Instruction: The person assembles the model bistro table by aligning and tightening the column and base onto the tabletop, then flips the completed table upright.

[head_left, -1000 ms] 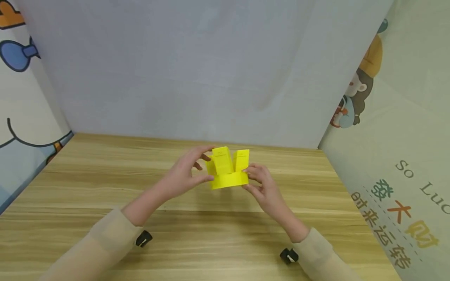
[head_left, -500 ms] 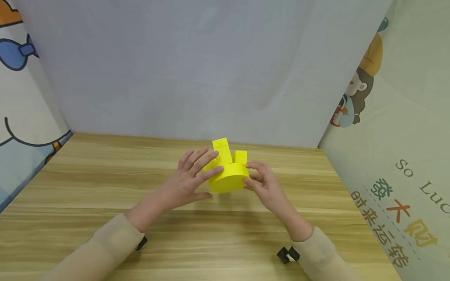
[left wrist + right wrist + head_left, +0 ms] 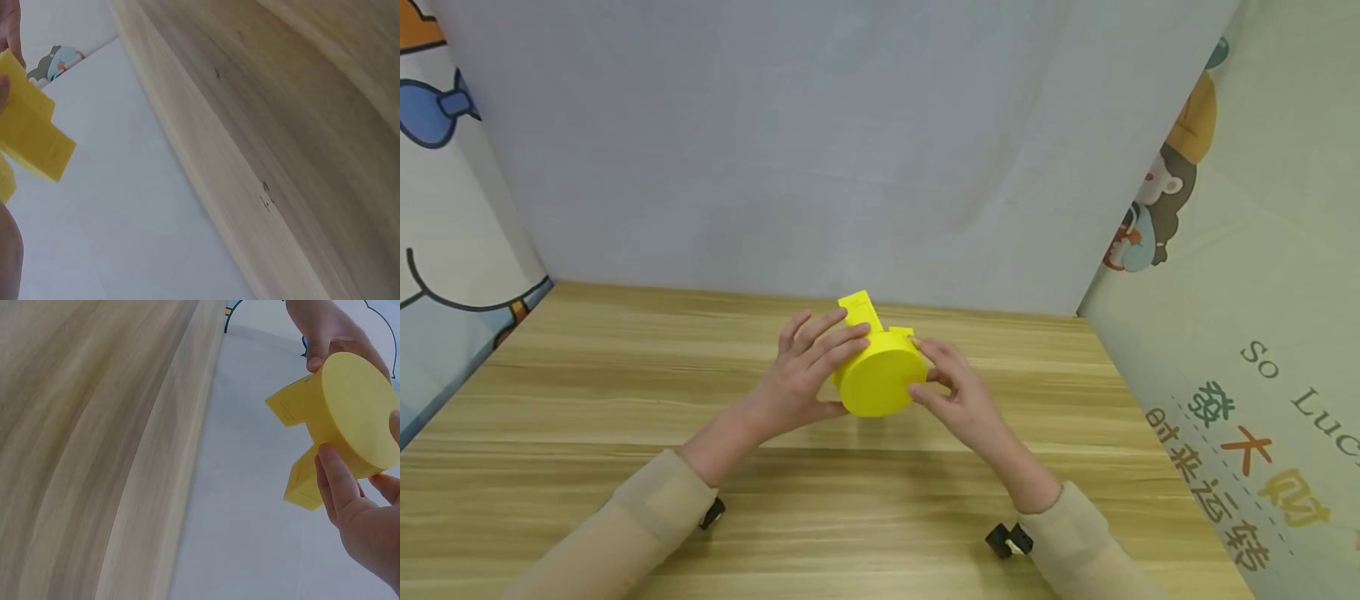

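Observation:
Both hands hold a yellow round piece with rectangular prongs (image 3: 883, 383) over the wooden table. Its flat circular face is tilted toward the head camera, while the prongs point away and up. My left hand (image 3: 793, 375) grips its left side, fingers spread over the upper rim and the thumb low at the edge. At the opposite rim my right hand (image 3: 962, 392) pinches it between thumb and fingers. In the right wrist view two prongs of the yellow piece (image 3: 359, 412) stick out from its back. Only part of the piece (image 3: 31, 125) shows in the left wrist view.
The wood-grain table (image 3: 820, 525) ends at a pale grey cloth backdrop (image 3: 790, 167). Printed cloths hang at the sides, a cartoon one (image 3: 460, 208) left and one with lettering (image 3: 1262, 333) right. Small black devices (image 3: 1009, 541) sit by the cuffs.
The yellow piece has tipped so its flat round face turned from underneath toward the head camera. My left hand shifted from the prongs to over the rim; my right hand kept its pinch.

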Available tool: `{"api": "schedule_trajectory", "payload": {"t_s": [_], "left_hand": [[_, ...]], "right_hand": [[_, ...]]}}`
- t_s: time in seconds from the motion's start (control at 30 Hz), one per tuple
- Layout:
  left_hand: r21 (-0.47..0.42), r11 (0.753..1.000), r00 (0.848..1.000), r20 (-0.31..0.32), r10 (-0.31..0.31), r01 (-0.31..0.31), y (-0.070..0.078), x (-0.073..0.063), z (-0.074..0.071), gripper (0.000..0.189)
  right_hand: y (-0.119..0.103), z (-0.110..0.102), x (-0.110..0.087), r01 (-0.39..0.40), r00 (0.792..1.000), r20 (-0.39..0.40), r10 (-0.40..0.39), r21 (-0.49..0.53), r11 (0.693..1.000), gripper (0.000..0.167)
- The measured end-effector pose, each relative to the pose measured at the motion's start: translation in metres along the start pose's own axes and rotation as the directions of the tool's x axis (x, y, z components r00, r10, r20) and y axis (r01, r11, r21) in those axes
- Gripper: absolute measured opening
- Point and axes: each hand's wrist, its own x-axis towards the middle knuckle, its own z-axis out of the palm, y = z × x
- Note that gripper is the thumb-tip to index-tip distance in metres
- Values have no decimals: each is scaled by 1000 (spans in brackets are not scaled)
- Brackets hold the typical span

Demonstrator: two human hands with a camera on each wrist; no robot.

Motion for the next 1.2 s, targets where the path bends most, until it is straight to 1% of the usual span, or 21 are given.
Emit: {"api": "schedule_trajectory", "payload": {"t_s": [0.07,0.17,0.23,0.33,0.43,0.53,0.57,0.6,0.63,0.7,0.8,0.83,0.93,1.0,1.07,1.1,1.2], "left_hand": [[-41,998,999,-2,-46,46,-2,0,0,99],[-112,985,991,27,-130,132,-4,-1,0,100],[-169,968,982,48,-182,187,-4,-2,0,101],[-242,936,966,88,-243,258,-5,-3,0,101],[-277,905,945,149,-292,323,-6,-2,2,98],[-293,868,910,229,-345,402,-9,-4,3,96],[-292,854,895,259,-363,431,-10,-5,3,96],[-291,837,876,291,-385,464,-11,-7,4,96],[-285,818,853,326,-407,499,-12,-7,3,95],[-272,777,803,392,-449,567,-14,-9,3,96],[-234,719,721,479,-501,655,-18,-11,4,96],[-220,703,696,502,-513,676,-19,-11,5,96],[-182,663,632,557,-540,726,-22,-15,8,97],[-155,649,599,583,-548,745,-25,-18,11,96],[-134,637,572,605,-554,759,-26,-21,15,96],[-123,634,560,614,-556,764,-27,-22,16,95],[-101,626,535,633,-559,773,-28,-25,20,94]], "right_hand": [[-1,-2,0,16,999,32,-14,-43,999,65],[-3,-5,-1,50,997,69,-42,-115,992,76],[-3,-6,0,82,995,75,-69,-195,977,81],[-2,-7,1,121,992,66,-106,-306,944,84],[2,-6,3,144,990,54,-134,-362,921,83],[8,-5,6,143,990,50,-134,-398,906,81],[11,-4,8,140,990,52,-130,-412,901,80],[14,-3,9,134,991,56,-122,-426,895,80],[18,-2,11,126,992,60,-111,-433,892,79],[25,-1,15,107,994,67,-87,-443,890,79],[36,1,21,74,996,84,-41,-434,898,77],[39,1,23,61,996,89,-25,-428,902,76],[48,2,29,39,993,115,8,-397,917,73],[53,2,32,29,991,132,23,-381,924,71],[58,1,34,23,988,151,35,-368,930,70],[60,1,35,14,986,158,48,-368,930,70],[65,1,36,-29,978,180,103,-373,928,71]]}}
